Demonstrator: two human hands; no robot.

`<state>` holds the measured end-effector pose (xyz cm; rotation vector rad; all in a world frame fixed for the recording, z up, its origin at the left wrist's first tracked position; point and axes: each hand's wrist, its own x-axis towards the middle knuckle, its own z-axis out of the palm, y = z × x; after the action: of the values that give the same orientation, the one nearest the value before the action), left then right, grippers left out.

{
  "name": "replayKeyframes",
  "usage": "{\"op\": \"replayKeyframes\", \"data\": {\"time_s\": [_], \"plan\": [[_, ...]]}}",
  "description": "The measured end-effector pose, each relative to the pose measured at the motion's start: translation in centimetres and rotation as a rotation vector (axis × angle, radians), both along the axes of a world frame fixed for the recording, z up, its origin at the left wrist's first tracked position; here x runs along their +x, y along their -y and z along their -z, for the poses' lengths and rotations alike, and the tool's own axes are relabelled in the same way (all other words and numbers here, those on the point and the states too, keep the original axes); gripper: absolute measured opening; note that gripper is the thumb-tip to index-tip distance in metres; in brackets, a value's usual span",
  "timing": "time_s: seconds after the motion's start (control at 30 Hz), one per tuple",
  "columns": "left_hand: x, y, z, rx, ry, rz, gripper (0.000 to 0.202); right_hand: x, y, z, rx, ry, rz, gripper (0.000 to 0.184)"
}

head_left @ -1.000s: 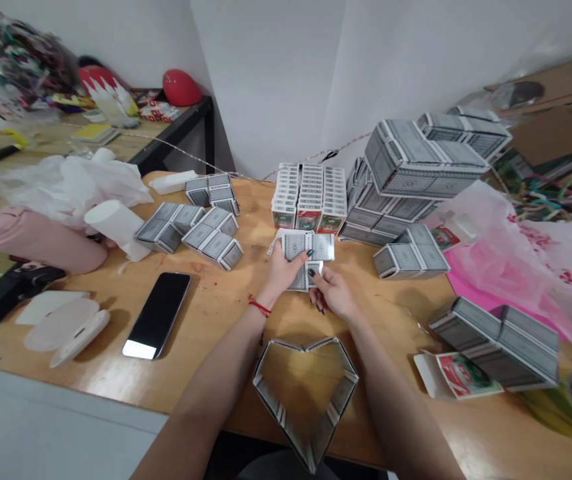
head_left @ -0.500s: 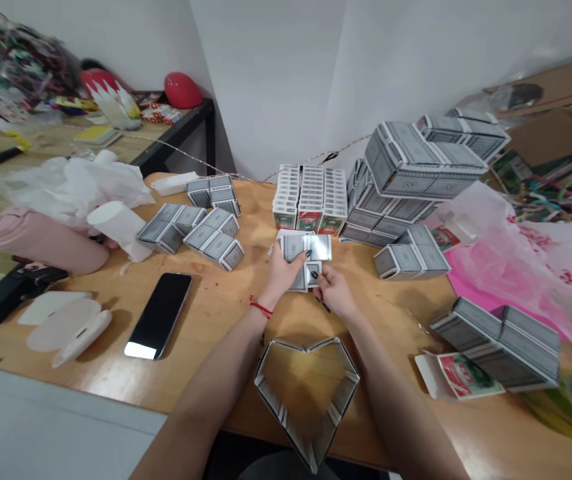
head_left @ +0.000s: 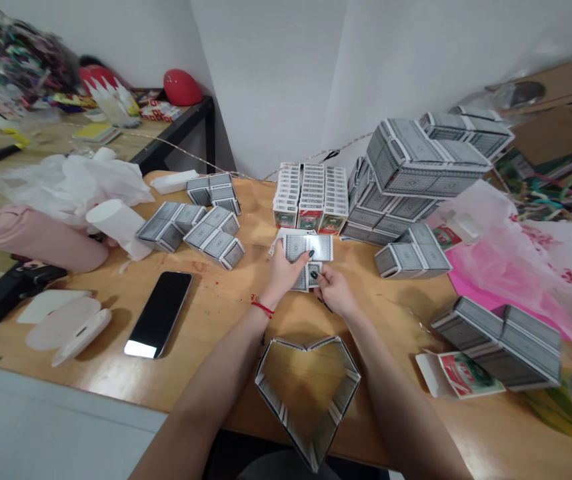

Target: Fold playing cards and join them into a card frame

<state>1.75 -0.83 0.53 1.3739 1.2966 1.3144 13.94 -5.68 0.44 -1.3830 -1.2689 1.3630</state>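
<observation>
Hiding some edges, the left hand (head_left: 283, 269) and right hand (head_left: 336, 289) clamp their grip on cards (head_left: 297, 244).

In front of you, plain off-white wall (head_left: 271, 80), smooth, broken into flat planes by upright edges, greyer toward upper right; below you, brown wooden surface (head_left: 211, 303), rounded at near-left corner, small dark spot close to that corner; beyond its far-left side, second table (head_left: 181, 125), light wood top with visible grain, black frame and leg; down at your left, pale grey floor (head_left: 31, 413), thin seam line across it; indoor light soft, whitish glare on surface near front edge
</observation>
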Motion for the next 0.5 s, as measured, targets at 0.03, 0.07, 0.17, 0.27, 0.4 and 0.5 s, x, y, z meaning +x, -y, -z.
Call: {"op": "replayKeyframes", "data": {"time_s": [0.03, 0.07, 0.17, 0.27, 0.4, 0.5], "plan": [[0.00, 0.03, -0.01, 0.004, -0.005, 0.001, 0.044, -0.01, 0.00, 0.02, -0.004, 0.003, -0.002, 0.014], [0.00, 0.06, -0.01, 0.008, -0.011, 0.001, 0.044, -0.01, 0.01, 0.03, -0.005, 0.007, 0.000, 0.014], [0.01, 0.12, 0.01, 0.026, -0.036, -0.002, 0.045, -0.01, 0.06, 0.05, 0.007, 0.028, -0.001, 0.014], [0.08, 0.12, 0.00, 0.033, -0.062, -0.011, 0.044, -0.02, 0.09, 0.05, 0.021, 0.037, -0.009, 0.013], [0.18, 0.11, -0.07, 0.026, -0.043, 0.001, 0.044, -0.06, 0.06, 0.04, 0.029, 0.024, -0.022, 0.014], [0.21, 0.13, -0.08, 0.035, -0.010, 0.012, 0.044, -0.07, 0.01, -0.01, 0.033, 0.002, -0.025, 0.016]]}}
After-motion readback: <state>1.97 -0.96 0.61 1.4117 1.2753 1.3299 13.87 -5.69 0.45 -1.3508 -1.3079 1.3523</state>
